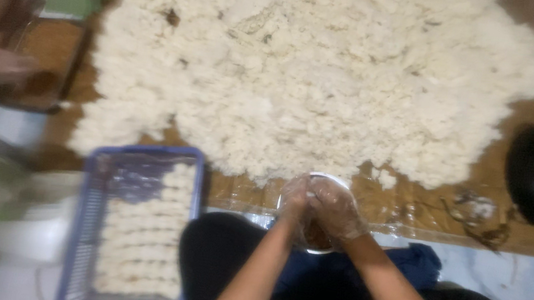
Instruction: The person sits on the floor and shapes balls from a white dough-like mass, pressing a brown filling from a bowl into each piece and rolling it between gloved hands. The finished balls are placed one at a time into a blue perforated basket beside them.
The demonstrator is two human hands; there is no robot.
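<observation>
Both grips are closed together: the left hand and right hand, in thin clear gloves, press on a small round bowl over the lap. It seems a shaping step; next needs more from the white crumbly heap, just ahead. A blue basket with shaped rows stands left.

dim warm indoor light, whole frame motion-blurred, left edge smeared worst, soft shadows.
</observation>
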